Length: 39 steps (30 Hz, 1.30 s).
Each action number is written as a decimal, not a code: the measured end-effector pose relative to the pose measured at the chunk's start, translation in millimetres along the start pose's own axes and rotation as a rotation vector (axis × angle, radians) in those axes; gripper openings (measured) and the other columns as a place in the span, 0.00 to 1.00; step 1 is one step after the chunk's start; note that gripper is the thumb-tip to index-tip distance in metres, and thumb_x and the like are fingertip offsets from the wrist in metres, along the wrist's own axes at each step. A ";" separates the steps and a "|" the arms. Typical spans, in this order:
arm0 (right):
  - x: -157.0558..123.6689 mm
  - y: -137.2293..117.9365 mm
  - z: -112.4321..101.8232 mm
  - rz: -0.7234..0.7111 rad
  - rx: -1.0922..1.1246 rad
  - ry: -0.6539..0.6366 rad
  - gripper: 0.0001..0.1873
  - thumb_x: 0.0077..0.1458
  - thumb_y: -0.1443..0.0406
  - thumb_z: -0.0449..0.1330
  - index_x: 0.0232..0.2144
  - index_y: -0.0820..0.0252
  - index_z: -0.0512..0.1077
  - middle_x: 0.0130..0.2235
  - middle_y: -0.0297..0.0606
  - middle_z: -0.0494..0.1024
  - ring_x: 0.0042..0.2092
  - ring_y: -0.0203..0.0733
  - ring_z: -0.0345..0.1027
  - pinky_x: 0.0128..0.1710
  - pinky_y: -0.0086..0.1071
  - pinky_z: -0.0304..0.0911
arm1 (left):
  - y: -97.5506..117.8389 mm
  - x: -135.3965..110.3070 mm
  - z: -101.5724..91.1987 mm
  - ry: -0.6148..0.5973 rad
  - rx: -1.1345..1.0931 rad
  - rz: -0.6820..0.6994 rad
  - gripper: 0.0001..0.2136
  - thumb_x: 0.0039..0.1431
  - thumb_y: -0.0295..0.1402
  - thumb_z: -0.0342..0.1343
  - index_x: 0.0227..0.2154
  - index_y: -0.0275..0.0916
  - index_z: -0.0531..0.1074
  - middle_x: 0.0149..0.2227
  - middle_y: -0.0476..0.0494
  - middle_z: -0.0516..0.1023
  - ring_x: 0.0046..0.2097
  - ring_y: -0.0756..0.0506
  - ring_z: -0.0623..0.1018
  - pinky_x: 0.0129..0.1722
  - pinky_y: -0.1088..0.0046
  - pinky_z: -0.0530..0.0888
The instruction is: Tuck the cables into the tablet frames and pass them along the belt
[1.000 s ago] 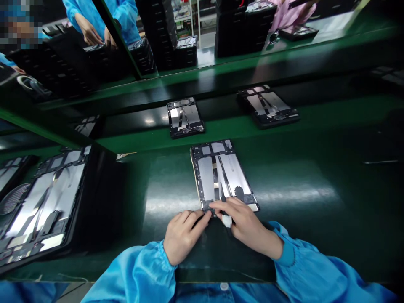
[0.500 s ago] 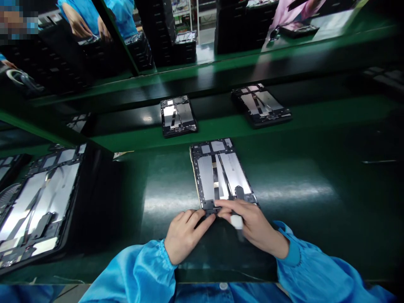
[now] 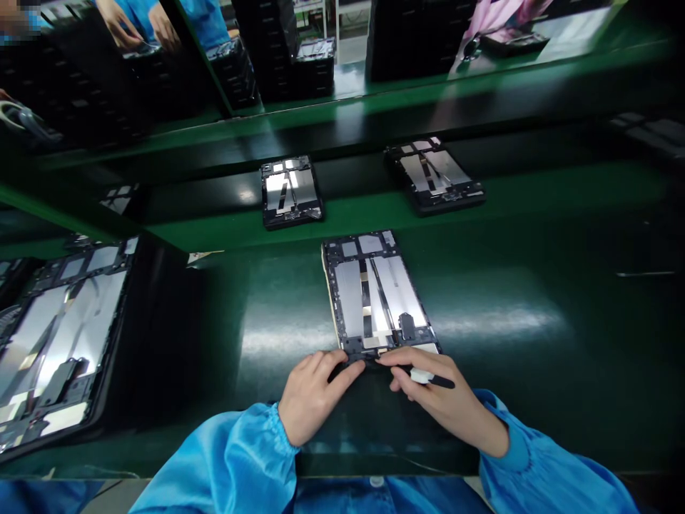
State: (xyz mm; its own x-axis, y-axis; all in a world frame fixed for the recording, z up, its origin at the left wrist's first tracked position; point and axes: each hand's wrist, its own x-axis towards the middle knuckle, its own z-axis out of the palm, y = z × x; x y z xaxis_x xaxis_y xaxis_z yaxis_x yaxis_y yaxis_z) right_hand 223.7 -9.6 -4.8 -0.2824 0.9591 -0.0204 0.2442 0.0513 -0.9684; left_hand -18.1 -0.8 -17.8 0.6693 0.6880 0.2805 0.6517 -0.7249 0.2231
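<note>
An opened tablet (image 3: 350, 296) lies on the green bench in front of me, its silver inner plates, dark flat cables and black frame exposed. At its lower left corner my left hand (image 3: 315, 392) is closed, fingers on the side and thumb along the bottom edge. Over the lower right part, my right hand (image 3: 433, 385) is closed around a slim black tool with a white band (image 3: 421, 376). The tool's tip is hidden near the tablet's bottom edge, so its exact kind does not show.
A stack of opened tablets (image 3: 69, 321) stands at the left. Two more opened tablets, one at the back (image 3: 292, 191) and one farther right (image 3: 434, 175), lie beyond mine. Across the green ledge (image 3: 347, 107) are dark stacks and co-workers' hands (image 3: 163, 28).
My right hand has moved slightly right and turned, so the black tool now lies more sideways in it. The left hand stays at the tablet's corner. The view has shifted slightly.
</note>
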 end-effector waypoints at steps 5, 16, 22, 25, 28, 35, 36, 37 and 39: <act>-2.0 5.0 -11.9 0.083 -0.031 0.074 0.11 0.62 0.61 0.56 0.38 0.59 0.77 0.24 0.35 0.78 0.20 0.35 0.69 0.21 0.27 0.70 | -2.2 -0.5 1.5 0.005 -0.001 0.004 0.15 0.68 0.27 0.47 0.55 0.43 0.68 0.44 0.42 0.72 0.40 0.46 0.73 0.37 0.70 0.73; -1.4 0.6 -0.8 -0.061 0.038 -0.027 0.10 0.63 0.63 0.58 0.43 0.56 0.77 0.38 0.39 0.82 0.31 0.38 0.76 0.31 0.30 0.74 | -12.7 -3.9 -4.0 0.115 -0.032 0.097 0.13 0.67 0.26 0.50 0.51 0.42 0.71 0.49 0.42 0.76 0.48 0.46 0.74 0.43 0.70 0.73; 3.5 -4.2 1.0 -0.137 -0.013 -0.091 0.10 0.64 0.66 0.56 0.44 0.56 0.76 0.43 0.40 0.80 0.42 0.43 0.77 0.41 0.34 0.74 | -12.2 -2.5 -2.6 0.130 -0.065 0.099 0.12 0.67 0.26 0.51 0.51 0.41 0.72 0.49 0.42 0.76 0.47 0.46 0.74 0.43 0.69 0.73; 5.6 -7.5 -0.1 -0.134 -0.032 -0.107 0.09 0.64 0.66 0.56 0.43 0.57 0.75 0.42 0.40 0.80 0.43 0.43 0.76 0.41 0.33 0.74 | -14.1 -1.1 -1.3 0.135 -0.057 0.099 0.13 0.67 0.26 0.51 0.51 0.41 0.72 0.48 0.42 0.76 0.47 0.46 0.74 0.44 0.69 0.73; 6.7 -10.1 0.3 -0.064 -0.015 -0.124 0.09 0.64 0.64 0.56 0.42 0.57 0.75 0.40 0.39 0.80 0.38 0.41 0.77 0.33 0.29 0.74 | -14.6 -0.5 -3.3 0.139 -0.055 0.099 0.12 0.67 0.26 0.52 0.50 0.41 0.73 0.48 0.42 0.76 0.47 0.46 0.75 0.44 0.69 0.73; -8.6 -1.1 -4.0 0.194 0.135 -0.052 0.16 0.61 0.53 0.57 0.36 0.60 0.73 0.26 0.34 0.76 0.21 0.34 0.69 0.21 0.27 0.68 | 18.5 -19.3 -9.1 0.001 -0.092 0.269 0.13 0.68 0.27 0.49 0.53 0.40 0.71 0.52 0.43 0.75 0.52 0.45 0.72 0.44 0.70 0.71; -11.8 0.7 -5.0 0.213 0.123 -0.062 0.16 0.62 0.53 0.57 0.35 0.61 0.72 0.25 0.34 0.76 0.20 0.34 0.68 0.21 0.27 0.68 | 23.7 -21.5 -8.1 -0.029 -0.096 0.297 0.13 0.68 0.28 0.48 0.52 0.41 0.71 0.52 0.44 0.75 0.51 0.45 0.73 0.43 0.70 0.70; -14.6 2.2 -5.8 0.226 0.097 -0.079 0.16 0.62 0.53 0.57 0.34 0.60 0.72 0.24 0.34 0.75 0.21 0.34 0.69 0.21 0.27 0.67 | 27.6 -22.7 -6.7 -0.052 -0.087 0.308 0.12 0.69 0.28 0.48 0.51 0.42 0.72 0.52 0.44 0.75 0.50 0.46 0.73 0.43 0.70 0.70; -18.9 3.9 -6.6 0.219 0.013 -0.111 0.13 0.62 0.55 0.57 0.33 0.59 0.71 0.25 0.34 0.75 0.24 0.36 0.71 0.23 0.28 0.67 | 31.2 -22.7 -3.7 -0.074 -0.057 0.298 0.12 0.69 0.29 0.48 0.50 0.41 0.72 0.52 0.43 0.75 0.49 0.45 0.73 0.42 0.69 0.70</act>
State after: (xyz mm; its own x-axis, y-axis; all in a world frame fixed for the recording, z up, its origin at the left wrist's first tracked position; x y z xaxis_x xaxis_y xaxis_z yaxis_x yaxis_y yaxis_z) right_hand 236.1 -25.7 -6.6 -0.3247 0.9104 -0.2563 0.2994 -0.1582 -0.9409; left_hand -14.3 -39.2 -13.8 0.8533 0.4442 0.2730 0.4034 -0.8942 0.1941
